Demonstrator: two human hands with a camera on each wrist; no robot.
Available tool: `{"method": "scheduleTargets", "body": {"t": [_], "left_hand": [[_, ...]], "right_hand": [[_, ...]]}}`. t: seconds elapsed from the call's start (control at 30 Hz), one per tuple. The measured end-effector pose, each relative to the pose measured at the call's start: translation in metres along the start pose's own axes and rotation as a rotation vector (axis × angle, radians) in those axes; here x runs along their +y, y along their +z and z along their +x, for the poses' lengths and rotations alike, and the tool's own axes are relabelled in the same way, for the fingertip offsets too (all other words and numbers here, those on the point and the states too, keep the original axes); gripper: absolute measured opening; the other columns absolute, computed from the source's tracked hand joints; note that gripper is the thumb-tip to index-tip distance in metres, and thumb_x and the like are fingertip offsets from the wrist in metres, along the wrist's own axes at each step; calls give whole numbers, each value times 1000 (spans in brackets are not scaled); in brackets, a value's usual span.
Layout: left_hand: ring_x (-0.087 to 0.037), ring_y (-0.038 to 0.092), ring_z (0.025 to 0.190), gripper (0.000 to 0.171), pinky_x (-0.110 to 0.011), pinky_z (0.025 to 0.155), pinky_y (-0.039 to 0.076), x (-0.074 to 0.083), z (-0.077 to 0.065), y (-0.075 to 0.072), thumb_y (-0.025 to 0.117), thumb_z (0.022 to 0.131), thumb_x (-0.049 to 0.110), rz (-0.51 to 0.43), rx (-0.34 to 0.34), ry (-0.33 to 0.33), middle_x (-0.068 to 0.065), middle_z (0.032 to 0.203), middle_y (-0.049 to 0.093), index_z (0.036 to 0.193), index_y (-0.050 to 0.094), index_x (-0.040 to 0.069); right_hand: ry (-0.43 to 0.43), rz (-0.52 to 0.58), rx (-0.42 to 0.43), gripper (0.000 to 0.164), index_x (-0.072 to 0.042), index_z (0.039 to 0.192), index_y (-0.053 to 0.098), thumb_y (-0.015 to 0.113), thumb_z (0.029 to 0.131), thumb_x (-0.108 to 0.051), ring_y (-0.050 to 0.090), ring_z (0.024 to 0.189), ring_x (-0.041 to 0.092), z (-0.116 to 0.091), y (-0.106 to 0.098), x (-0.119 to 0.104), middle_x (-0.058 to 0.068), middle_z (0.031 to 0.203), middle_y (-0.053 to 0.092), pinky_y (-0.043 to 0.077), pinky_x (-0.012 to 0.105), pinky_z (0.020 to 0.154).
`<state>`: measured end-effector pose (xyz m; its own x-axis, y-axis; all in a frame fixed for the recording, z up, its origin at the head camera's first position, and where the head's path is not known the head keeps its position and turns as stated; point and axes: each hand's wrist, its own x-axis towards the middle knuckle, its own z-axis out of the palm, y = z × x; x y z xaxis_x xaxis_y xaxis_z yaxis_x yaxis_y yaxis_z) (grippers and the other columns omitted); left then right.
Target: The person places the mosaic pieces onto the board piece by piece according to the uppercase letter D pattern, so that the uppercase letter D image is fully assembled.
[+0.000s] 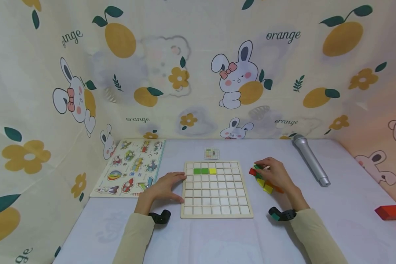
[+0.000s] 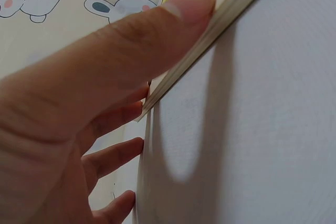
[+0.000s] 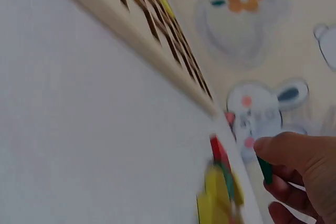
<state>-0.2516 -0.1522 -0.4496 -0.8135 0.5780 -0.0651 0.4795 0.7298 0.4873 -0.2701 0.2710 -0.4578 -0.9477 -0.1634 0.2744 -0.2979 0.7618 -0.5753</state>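
Note:
A wooden grid board (image 1: 216, 216) lies in the middle of the table. Two green tiles (image 1: 201, 171) and a yellow tile (image 1: 212, 171) sit side by side in its second row. My left hand (image 1: 165, 186) rests at the board's left side, fingers spread, thumb (image 2: 191, 6) on the rim. To the right, my right hand (image 1: 276, 174) is over a small pile of tiles. Its thumb and fingers pinch a green tile (image 3: 265, 170), clearest in the right wrist view. Below are a red tile (image 1: 252, 171), yellow tiles (image 1: 268, 188) and orange pieces (image 1: 279, 189), partly covered by the hand.
Behind the board lies a small patterned card (image 1: 212, 153). A sticker-like picture board (image 1: 127, 168) is at the left. On the right are a silver microphone (image 1: 311, 161) and red blocks (image 1: 392, 212) near the edge. Printed cloth walls (image 1: 198, 110) enclose the table.

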Motion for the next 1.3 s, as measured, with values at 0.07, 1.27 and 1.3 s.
{"method": "scheduleTargets", "body": {"t": [0.07, 1.27, 1.3], "left_hand": [[-29, 28, 136, 85, -48, 111, 25, -1, 0, 0, 81, 67, 42, -1, -4, -4, -5, 148, 35, 138, 45, 12], [-29, 29, 136, 84, -48, 111, 26, -2, 1, 1, 81, 67, 42, -6, -4, -1, -5, 148, 36, 138, 46, 11], [-28, 29, 136, 85, -48, 111, 26, -2, 1, 1, 81, 68, 42, -6, -6, -5, -5, 148, 36, 138, 45, 11]], "right_hand": [[-28, 12, 12, 28, -2, 108, 68, 70, 83, -12, 58, 90, 26, 2, 4, -10, 12, 100, 61, 51, 43, 77], [-134, 30, -116, 18, -13, 90, 71, 77, 77, -25, 49, 66, 10, 18, 85, -81, -8, 74, 58, 44, 23, 59], [-131, 34, -118, 17, -13, 89, 71, 77, 77, -25, 50, 66, 9, 18, 85, -81, -9, 74, 59, 45, 23, 59]]}}
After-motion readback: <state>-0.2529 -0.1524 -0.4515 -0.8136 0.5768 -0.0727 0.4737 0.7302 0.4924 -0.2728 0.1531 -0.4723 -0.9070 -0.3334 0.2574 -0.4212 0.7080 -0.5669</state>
